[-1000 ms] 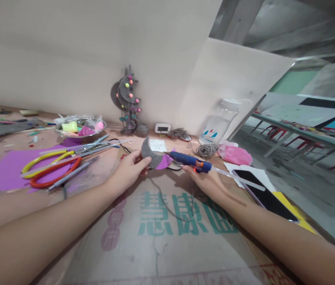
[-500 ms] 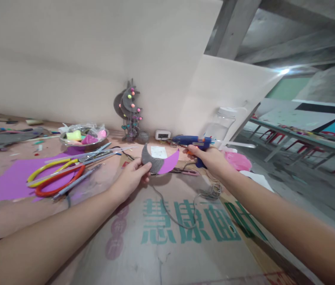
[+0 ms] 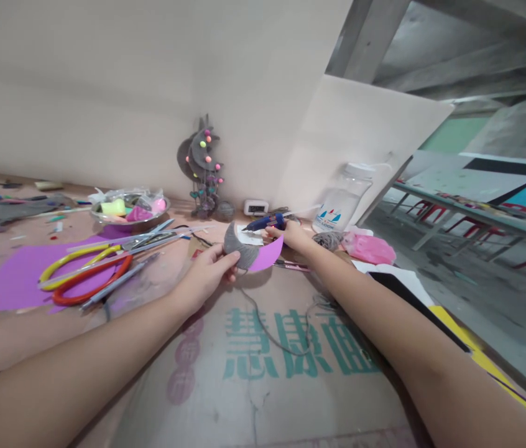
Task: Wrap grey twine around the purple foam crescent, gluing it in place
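My left hand (image 3: 214, 269) pinches a crescent moon cut-out (image 3: 270, 254) by its left side. Grey yarn (image 3: 240, 247) covers the left part of the crescent, and the right part is bare purple. A blue hot glue gun (image 3: 263, 222) is gripped in my right hand (image 3: 293, 236), its nozzle pointing left just above a small white paper (image 3: 250, 235) behind the crescent. The handle of the gun is mostly hidden by my fingers. A loose grey strand (image 3: 272, 341) trails over the cardboard below the crescent.
On the left, scissors (image 3: 86, 267) and pens lie on purple sheet (image 3: 9, 280). Behind them stands a metal bowl (image 3: 127, 214) of bright bits. A decorated moon ornament (image 3: 202, 165) leans at the wall near a small digital clock (image 3: 256, 206). A plastic bottle (image 3: 340, 202) and pink bag (image 3: 370, 247) sit right.
My right hand has brought the glue gun leftward, from beside the bottle to just behind the crescent. My left hand keeps its hold on the crescent, nearly in place.
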Demonstrator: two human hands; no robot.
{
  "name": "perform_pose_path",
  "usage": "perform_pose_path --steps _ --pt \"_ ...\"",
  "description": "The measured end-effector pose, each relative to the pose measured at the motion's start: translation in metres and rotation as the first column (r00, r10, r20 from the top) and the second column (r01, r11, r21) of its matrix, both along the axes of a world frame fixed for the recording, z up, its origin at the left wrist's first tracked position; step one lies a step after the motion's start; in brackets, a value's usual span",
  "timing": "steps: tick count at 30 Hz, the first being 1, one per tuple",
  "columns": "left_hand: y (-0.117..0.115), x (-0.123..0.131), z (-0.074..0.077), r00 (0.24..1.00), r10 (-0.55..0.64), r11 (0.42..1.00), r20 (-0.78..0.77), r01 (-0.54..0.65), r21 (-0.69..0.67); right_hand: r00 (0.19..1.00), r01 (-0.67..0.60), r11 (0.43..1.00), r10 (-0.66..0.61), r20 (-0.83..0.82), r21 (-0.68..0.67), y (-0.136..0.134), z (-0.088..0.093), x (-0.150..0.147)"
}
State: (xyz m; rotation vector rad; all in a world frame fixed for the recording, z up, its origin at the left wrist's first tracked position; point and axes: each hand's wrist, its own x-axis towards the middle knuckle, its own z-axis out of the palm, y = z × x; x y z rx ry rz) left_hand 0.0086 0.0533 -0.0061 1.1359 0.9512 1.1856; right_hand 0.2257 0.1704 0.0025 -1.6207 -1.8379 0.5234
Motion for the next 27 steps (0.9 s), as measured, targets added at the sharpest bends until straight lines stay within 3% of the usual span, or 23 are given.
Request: perform_pose_path --steps 6,9,11,13,17,22,27 --pt "0.001 -0.001 -0.001 1.0 0.02 1.0 -0.003 -0.02 0.019 0.984 -0.012 0.993 -0.01 0.178 0.119 -0.036 0.012 0.019" --pt "0.002 -0.001 -0.002 1.0 0.028 0.999 -0.015 -0.028 0.034 0.916 -0.172 0.962 0.077 0.394 0.213 -0.07 0.019 0.019" --pt "0.002 -0.002 -0.003 0.999 0.031 0.999 -0.022 -0.03 0.029 0.877 -0.264 0.952 0.169 0.449 0.156 -0.093 0.024 0.012" --pt "0.003 -0.003 -0.005 0.999 0.033 0.999 -0.028 -0.032 0.024 0.86 -0.364 0.93 0.315 0.401 0.05 -0.112 0.026 0.0" --pt "0.004 -0.005 -0.007 0.999 0.017 0.999 -0.032 -0.016 0.041 0.784 -0.543 0.839 0.499 0.37 0.019 -0.136 0.018 -0.032" --pt "0.003 -0.004 -0.006 1.0 0.002 0.998 -0.021 -0.001 0.065 0.786 -0.593 0.801 0.554 0.274 0.083 -0.144 -0.001 -0.055" --pt "0.0 -0.003 -0.005 0.998 0.034 0.994 -0.059 -0.028 0.105 0.794 -0.564 0.824 0.523 0.311 0.055 -0.156 0.016 -0.049"
